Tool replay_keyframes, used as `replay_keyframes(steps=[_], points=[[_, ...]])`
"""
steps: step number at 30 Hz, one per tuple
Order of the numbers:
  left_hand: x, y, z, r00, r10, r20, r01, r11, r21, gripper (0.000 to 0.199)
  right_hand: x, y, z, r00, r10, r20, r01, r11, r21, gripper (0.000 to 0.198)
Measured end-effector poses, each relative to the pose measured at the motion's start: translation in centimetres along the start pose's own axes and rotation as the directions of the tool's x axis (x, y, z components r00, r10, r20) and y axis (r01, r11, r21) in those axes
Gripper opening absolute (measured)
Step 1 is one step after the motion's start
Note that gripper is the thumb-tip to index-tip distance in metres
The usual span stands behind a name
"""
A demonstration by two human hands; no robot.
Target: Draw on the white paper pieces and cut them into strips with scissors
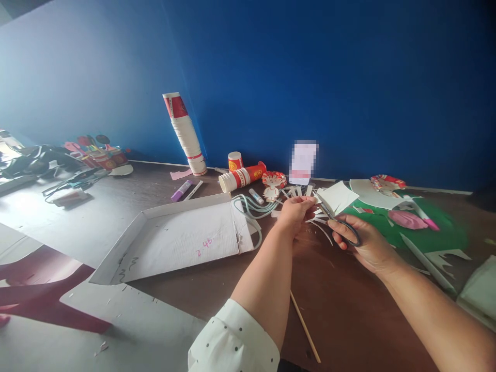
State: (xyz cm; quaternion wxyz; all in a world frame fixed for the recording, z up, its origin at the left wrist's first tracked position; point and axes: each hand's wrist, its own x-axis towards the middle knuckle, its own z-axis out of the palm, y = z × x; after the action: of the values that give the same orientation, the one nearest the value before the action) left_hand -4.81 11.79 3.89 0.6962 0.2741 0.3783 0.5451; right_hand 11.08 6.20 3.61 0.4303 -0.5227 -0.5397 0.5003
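Note:
My left hand (297, 213) is closed, its fingertips pinching white paper (338, 197) with narrow strips fanning out around the hand. How the strips join the wider piece is partly hidden by my fingers. My right hand (362, 242) is wrapped around the dark handles of a pair of scissors (354, 236). The blades point up and left, at the edge of the white paper close to my left fingertips. Just left of my left hand stands a small cut-out figure (271, 187) with a red and white fringe round its head.
A tall stack of paper cups (188, 137) leans by the blue wall; more cups (242, 178) lie beside it. A shallow cardboard box lid (186, 235), glue stick (256, 196), purple marker (182, 190), wooden stick (305, 326) and green mat (445, 227) with paper scraps surround my hands.

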Motion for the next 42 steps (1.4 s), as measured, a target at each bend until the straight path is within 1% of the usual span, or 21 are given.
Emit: replay_keyframes(steps=[5, 9, 13, 19, 27, 34, 42], points=[[0.1, -0.1, 0.0, 1.0, -0.003, -0.002, 0.003, 1.0, -0.009, 0.019, 0.0, 0.2, 0.2, 1.0, -0.012, -0.007, 0.012, 1.0, 0.004, 0.05], [0.0, -0.1, 0.0, 1.0, 0.0, -0.001, 0.0, 1.0, -0.004, 0.018, 0.1, 0.3, 0.1, 0.999, -0.046, 0.0, 0.046, 0.999, -0.017, 0.048], [0.0, -0.1, -0.1, 1.0, 0.004, 0.005, -0.004, 1.0, -0.002, 0.021, 0.2, 0.5, -0.1, 0.998, -0.065, 0.009, 0.065, 0.997, -0.042, 0.046], [0.2, -0.2, -0.2, 1.0, 0.006, 0.016, -0.006, 1.0, 0.001, 0.021, 0.3, 0.7, -0.5, 0.999, -0.039, 0.006, 0.039, 0.997, -0.063, 0.046], [0.2, -0.3, -0.3, 1.0, 0.004, 0.012, -0.004, 1.0, 0.003, 0.018, 0.3, 0.3, -0.7, 1.0, -0.003, 0.015, 0.004, 0.999, -0.044, 0.048], [0.1, -0.2, -0.2, 1.0, 0.007, 0.004, -0.007, 1.0, 0.006, 0.017, 0.5, 0.5, -0.9, 0.999, -0.027, 0.02, 0.028, 0.998, -0.052, 0.047], [0.1, -0.2, -0.2, 1.0, 0.004, 0.012, -0.004, 1.0, 0.011, 0.019, 0.3, 0.2, -0.5, 1.0, -0.001, 0.014, 0.001, 1.0, -0.019, 0.05]])
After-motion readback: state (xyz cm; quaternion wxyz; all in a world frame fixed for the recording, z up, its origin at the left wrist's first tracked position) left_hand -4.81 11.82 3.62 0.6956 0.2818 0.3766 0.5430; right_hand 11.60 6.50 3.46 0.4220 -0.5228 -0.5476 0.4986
